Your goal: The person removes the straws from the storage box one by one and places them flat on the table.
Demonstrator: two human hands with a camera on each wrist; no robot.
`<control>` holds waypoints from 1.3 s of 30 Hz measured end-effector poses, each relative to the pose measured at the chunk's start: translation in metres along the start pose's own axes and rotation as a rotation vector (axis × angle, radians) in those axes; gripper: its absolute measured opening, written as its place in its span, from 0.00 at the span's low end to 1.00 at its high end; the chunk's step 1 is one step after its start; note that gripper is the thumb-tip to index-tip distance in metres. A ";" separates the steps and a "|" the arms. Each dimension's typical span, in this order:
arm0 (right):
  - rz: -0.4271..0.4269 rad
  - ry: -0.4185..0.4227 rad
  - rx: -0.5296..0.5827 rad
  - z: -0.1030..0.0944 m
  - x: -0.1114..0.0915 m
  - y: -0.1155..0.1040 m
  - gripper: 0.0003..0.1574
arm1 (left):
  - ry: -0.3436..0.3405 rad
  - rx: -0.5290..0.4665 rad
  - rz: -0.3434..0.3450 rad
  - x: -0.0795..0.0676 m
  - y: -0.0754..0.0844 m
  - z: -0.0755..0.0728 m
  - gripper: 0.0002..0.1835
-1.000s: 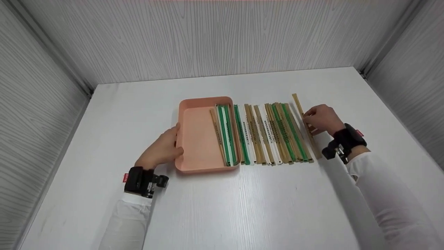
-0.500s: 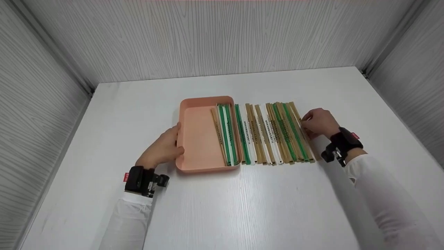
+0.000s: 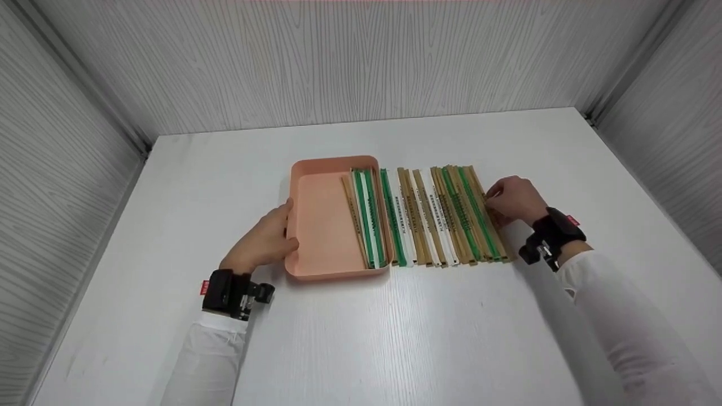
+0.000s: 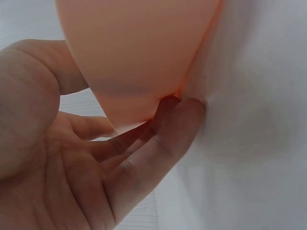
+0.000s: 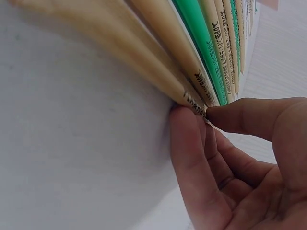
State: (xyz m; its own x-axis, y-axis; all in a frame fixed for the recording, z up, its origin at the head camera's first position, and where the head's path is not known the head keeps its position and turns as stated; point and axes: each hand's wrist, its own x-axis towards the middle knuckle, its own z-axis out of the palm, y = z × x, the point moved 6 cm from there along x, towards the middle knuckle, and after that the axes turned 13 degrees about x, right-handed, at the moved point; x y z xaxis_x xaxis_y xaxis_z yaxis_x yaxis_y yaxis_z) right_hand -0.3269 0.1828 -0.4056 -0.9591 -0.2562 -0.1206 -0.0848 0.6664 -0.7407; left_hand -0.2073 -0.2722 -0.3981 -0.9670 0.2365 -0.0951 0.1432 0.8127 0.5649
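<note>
In the head view my left hand (image 3: 264, 239) grips the left wall of a shallow pink tray (image 3: 322, 225), thumb over its rim. The left wrist view shows my curled fingers (image 4: 148, 165) low against the tray's outer side. My right hand (image 3: 518, 200) pinches a brown paper-wrapped straw (image 5: 156, 79) between thumb and fingertips, at the right end of a row of straws. That row of brown, green and white wrapped straws (image 3: 428, 220) lies side by side on the table. Several more wrapped straws (image 3: 369, 220) lie along the tray's right side.
The white table (image 3: 361, 338) has a pale wood-grain panel (image 3: 361, 62) behind it and side panels at left and right. The straw row starts right beside the tray's right wall. A black camera strap (image 3: 555, 234) sits on my right wrist.
My right hand has moved left and slightly nearer, bringing the brown straw from a slanted, separate position up against the row's right end. My left hand and the tray have stayed put.
</note>
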 end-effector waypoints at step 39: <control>-0.354 -0.214 -0.211 0.148 0.017 -0.240 0.14 | 0.006 -0.021 0.013 -0.005 0.006 0.003 0.48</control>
State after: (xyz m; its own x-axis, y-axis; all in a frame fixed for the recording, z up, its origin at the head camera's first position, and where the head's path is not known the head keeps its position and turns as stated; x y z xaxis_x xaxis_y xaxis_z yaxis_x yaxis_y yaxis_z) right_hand -0.2832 -0.0851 -0.3282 -0.7858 -0.6175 -0.0349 -0.4713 0.6343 -0.6129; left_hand -0.2014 -0.2673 -0.3967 -0.9663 0.2435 -0.0831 0.1511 0.7985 0.5827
